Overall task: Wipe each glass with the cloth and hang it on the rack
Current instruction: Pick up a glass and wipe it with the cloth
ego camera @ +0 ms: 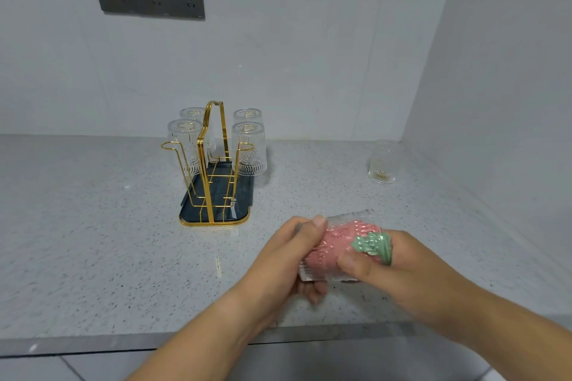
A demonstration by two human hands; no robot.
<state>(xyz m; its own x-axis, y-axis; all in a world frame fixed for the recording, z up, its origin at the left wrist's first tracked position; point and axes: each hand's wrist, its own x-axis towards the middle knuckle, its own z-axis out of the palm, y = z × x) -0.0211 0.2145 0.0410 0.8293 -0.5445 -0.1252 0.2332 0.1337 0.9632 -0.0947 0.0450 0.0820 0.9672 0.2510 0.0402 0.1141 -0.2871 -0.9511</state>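
head: spare glass right of rack

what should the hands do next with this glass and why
Probably, once the inside is wiped, pull the cloth out with the right hand while the left hand holds the glass steady. The cloth is stuffed inside the glass, so it cannot go over a peg yet, and the rack has its two front pegs free.
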